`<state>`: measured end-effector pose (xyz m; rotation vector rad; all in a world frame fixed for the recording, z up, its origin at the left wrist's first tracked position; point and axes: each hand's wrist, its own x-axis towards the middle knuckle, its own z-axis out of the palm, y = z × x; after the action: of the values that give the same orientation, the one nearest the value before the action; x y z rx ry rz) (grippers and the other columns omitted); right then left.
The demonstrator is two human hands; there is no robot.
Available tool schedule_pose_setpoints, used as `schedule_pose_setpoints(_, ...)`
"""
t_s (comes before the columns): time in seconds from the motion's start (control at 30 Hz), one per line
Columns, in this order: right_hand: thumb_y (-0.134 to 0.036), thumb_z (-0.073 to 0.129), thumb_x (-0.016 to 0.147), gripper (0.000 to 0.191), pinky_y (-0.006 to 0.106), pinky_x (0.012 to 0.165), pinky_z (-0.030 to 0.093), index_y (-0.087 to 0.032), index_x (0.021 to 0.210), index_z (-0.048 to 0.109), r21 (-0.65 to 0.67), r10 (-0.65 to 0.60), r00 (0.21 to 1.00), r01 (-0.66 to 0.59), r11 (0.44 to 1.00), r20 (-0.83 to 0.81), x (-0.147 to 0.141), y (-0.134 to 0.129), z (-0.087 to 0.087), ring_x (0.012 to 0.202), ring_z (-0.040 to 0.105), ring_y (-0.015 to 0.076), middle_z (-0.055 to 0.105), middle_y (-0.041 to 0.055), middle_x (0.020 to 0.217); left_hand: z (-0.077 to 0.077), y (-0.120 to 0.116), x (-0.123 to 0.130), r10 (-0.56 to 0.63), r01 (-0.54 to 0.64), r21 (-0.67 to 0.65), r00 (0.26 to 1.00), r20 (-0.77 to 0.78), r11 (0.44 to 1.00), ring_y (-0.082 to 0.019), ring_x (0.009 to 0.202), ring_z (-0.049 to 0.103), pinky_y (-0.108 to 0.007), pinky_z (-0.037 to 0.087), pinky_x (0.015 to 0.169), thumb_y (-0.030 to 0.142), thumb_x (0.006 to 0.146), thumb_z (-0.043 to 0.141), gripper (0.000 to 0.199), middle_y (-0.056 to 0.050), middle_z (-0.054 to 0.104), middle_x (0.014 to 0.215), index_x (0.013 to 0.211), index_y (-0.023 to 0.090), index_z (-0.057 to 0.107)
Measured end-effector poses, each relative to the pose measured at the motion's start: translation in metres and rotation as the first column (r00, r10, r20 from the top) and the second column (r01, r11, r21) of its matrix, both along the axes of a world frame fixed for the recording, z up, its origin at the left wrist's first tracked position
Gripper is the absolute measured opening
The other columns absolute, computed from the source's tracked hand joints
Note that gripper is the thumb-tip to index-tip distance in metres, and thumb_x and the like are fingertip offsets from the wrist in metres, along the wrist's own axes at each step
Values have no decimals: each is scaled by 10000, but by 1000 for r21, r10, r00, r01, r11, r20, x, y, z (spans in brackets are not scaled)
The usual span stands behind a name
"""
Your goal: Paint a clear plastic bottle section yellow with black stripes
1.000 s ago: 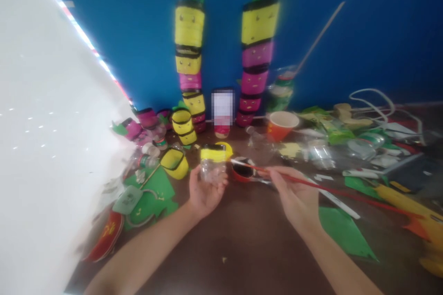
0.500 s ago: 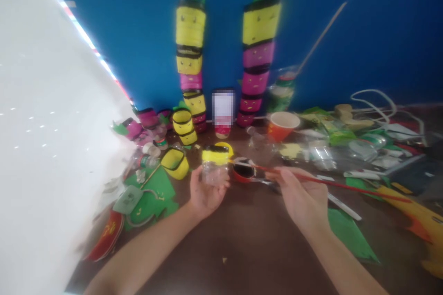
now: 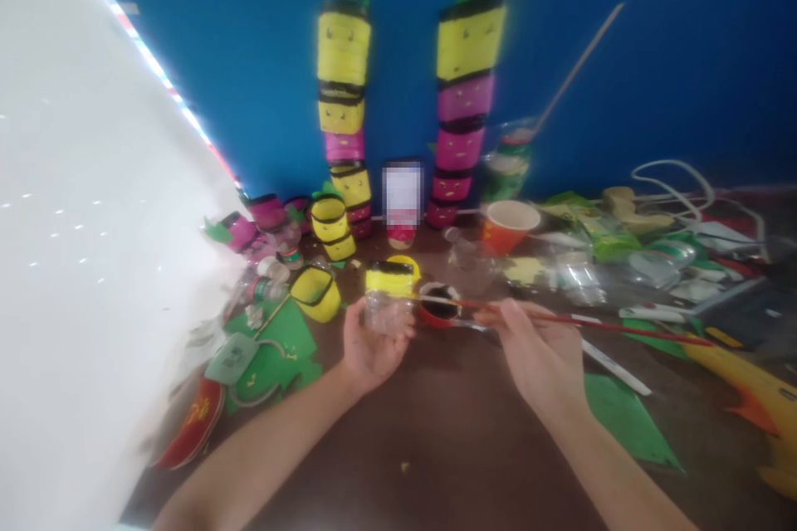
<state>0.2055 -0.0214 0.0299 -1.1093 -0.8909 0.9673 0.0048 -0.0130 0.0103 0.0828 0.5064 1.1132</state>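
Yellow-banded clear plastic cup (image 3: 389,311) sits mid-frame, L hand's (image 3: 374,353) grip curled round its base; R hand's (image 3: 540,357) grip pinches brush (image 3: 598,323), near-horiz., tip pointing L at cup's R edge, contact unclear.

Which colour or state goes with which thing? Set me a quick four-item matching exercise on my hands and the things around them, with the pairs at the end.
Things:
1. Left hand
2. Paper cup
3. Right hand
4. Tall stack nearer the paper cup

Colours and states:
A. Gripping a long red brush
B. Yellow at the top, pink below
C. Holding a clear container with a yellow band
D. Orange outside, pale inside

Pairs: 1-C, 2-D, 3-A, 4-B
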Motion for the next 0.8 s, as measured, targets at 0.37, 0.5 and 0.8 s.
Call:
schedule_pose_setpoints(0.37,-498,730,726,301,365,660,598,-198,712,721,4,-29,999,29,1000,45,0,-2,0,604,705,217,724,52,633,3,0,0,-52,52,-5,999,-1,999,-170,609,633,-213,485,492,465,793,532,454,-134,694,749,952,64,672)
schedule_pose_setpoints(0.5,-485,716,747,296,367,691,596,-193,699,722,-12,-66,986,68,998,155,-1,-4,-1,652,713,223,732,55,660,8,-1,0,-98,98,-35,995,-3,995,-142,543,598,-195,468,460,487,780,509,514,-143,680,702,917,21,677)
schedule_pose_setpoints(0.8,-430,738,738,257,375,630,594,-174,724,711,67,-83,995,79,995,58,2,0,-6,584,700,231,716,73,627,9,-1,1,-120,119,-31,993,-6,992,-136,518,570,-207,450,452,482,747,527,502,-137,674,688,894,29,684)
